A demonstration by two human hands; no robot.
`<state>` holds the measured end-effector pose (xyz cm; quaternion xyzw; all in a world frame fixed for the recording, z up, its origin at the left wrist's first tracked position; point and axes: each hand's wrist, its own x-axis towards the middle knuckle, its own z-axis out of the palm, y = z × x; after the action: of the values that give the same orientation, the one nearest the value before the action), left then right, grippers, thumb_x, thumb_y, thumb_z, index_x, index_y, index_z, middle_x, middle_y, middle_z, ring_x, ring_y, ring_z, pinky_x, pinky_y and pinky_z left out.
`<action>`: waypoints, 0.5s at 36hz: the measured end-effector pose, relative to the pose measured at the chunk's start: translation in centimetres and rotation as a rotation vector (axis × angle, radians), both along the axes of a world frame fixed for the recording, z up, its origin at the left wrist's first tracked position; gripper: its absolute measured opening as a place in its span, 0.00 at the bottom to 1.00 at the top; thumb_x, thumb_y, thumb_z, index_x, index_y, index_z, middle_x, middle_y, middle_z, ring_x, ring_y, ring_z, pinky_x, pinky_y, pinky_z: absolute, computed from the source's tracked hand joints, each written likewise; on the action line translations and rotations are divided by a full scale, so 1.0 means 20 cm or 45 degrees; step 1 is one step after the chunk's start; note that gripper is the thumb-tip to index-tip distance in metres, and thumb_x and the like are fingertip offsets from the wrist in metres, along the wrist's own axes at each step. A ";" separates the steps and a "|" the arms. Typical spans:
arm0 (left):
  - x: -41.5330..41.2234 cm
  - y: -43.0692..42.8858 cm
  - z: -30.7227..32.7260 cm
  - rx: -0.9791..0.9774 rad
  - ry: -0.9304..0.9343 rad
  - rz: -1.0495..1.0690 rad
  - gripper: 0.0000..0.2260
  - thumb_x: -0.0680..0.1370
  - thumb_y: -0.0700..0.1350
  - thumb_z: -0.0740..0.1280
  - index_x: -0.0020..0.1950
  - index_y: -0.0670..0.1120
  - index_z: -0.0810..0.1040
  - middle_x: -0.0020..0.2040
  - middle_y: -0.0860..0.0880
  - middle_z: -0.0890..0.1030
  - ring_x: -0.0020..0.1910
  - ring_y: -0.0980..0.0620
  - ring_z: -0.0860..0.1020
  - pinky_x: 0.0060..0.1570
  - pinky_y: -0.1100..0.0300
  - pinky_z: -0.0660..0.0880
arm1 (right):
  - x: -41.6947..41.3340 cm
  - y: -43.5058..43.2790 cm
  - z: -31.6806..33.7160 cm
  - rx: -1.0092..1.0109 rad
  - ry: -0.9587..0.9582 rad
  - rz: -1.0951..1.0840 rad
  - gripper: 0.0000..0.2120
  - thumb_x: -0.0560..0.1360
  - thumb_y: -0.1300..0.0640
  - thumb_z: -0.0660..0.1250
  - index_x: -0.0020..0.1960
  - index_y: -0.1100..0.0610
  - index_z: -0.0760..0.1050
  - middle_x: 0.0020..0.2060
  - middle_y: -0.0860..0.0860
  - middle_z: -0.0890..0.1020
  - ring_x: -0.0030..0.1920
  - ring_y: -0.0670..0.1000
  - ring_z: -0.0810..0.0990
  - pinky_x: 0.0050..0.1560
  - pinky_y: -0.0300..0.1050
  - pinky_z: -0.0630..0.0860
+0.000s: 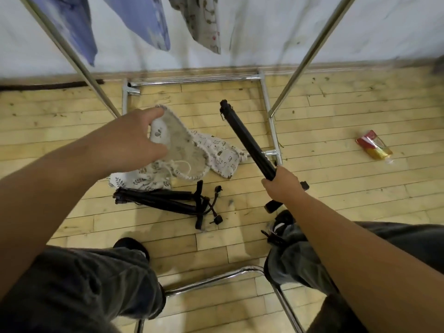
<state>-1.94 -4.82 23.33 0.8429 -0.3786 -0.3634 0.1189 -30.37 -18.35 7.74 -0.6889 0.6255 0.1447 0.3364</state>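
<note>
Black folded tripod sticks out beyond the right hand, which grips its near end. Off to that hand's left, the left hand pinches the rim of a white printed drawstring bag, holding its mouth open. The step looks like bagging: the tripod's far tip must swing left into the mouth.

Arms outstretched forward; left hand pinching, right hand clenched.
</note>
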 end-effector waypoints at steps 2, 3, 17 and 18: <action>-0.01 0.02 0.00 -0.003 -0.029 -0.023 0.37 0.78 0.43 0.70 0.82 0.61 0.58 0.80 0.47 0.65 0.31 0.48 0.79 0.31 0.55 0.74 | 0.00 0.04 0.06 0.010 -0.068 -0.051 0.17 0.81 0.53 0.67 0.66 0.61 0.72 0.47 0.56 0.79 0.44 0.54 0.79 0.33 0.44 0.71; -0.01 0.02 0.01 -0.007 -0.033 -0.025 0.37 0.78 0.43 0.70 0.82 0.60 0.58 0.80 0.47 0.65 0.30 0.49 0.78 0.31 0.55 0.74 | 0.01 0.06 0.09 0.021 -0.094 -0.076 0.17 0.81 0.53 0.67 0.66 0.61 0.72 0.47 0.56 0.79 0.43 0.54 0.79 0.32 0.43 0.71; -0.11 0.24 0.02 -0.040 0.049 -0.124 0.41 0.75 0.39 0.73 0.83 0.58 0.58 0.79 0.49 0.66 0.50 0.48 0.82 0.45 0.52 0.80 | 0.02 0.25 0.54 0.395 -0.599 -0.468 0.14 0.81 0.47 0.68 0.60 0.56 0.76 0.49 0.52 0.79 0.46 0.53 0.76 0.44 0.51 0.78; -0.12 0.25 0.00 -0.034 0.070 -0.126 0.42 0.75 0.38 0.73 0.83 0.57 0.57 0.78 0.49 0.66 0.48 0.50 0.81 0.41 0.54 0.79 | 0.01 0.27 0.56 0.427 -0.622 -0.492 0.13 0.81 0.47 0.68 0.60 0.55 0.76 0.49 0.52 0.80 0.47 0.53 0.77 0.44 0.52 0.80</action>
<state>-4.38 0.21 23.39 0.8112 -0.4215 -0.3866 0.1223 -30.12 -12.98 18.94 -0.5074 0.6128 0.0100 0.6057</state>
